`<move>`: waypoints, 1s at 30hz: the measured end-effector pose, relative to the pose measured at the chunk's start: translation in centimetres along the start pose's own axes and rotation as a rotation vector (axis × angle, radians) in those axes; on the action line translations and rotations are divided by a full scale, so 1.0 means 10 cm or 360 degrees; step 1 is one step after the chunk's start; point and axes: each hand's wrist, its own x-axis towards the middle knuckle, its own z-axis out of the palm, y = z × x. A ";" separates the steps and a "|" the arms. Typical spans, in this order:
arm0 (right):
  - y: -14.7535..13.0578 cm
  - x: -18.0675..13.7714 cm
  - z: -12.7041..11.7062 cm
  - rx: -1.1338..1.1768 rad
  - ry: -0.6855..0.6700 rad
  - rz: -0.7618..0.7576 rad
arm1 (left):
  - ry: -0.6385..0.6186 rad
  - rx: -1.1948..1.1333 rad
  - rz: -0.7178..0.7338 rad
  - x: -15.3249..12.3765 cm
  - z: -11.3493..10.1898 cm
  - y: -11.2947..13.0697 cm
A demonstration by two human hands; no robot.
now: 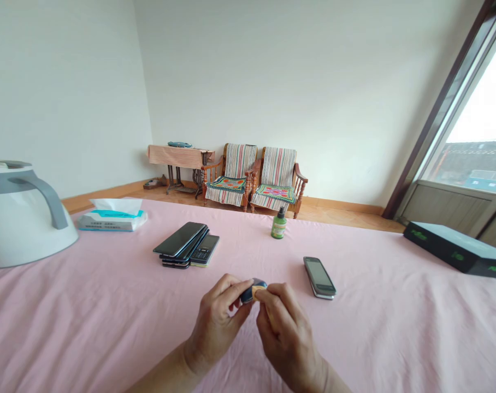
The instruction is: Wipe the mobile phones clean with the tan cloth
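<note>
Between thumb and fingers, my left hand grips a small dark blue object with rounded edges, in front of me above the table. It looks like a mobile phone seen end-on, though my fingers cover much of it. My right hand is closed in a pinch on a small yellowish piece, pressed against the end of the dark object. Whether that piece is cloth or something else, I cannot tell. To the right lies a grey mobile phone, screen up, on top of another pale-edged one.
On the pink tablecloth are a stack of phones with a keypad phone beside it, a green bottle, a tissue pack, a white kettle at left and a black-sided box at right.
</note>
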 end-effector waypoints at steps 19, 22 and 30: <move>-0.02 -0.04 0.01 -0.0012 -0.0137 -0.0177 | 0.0033 -0.0013 0.0077 -0.01 0.01 -0.05; -0.01 -0.02 0.00 -0.0053 -0.0103 -0.0114 | 0.0029 -0.0006 0.0076 -0.02 0.02 -0.07; 0.02 0.01 -0.01 0.0021 0.0025 -0.0008 | -0.0055 0.0044 0.0112 -0.01 -0.01 -0.06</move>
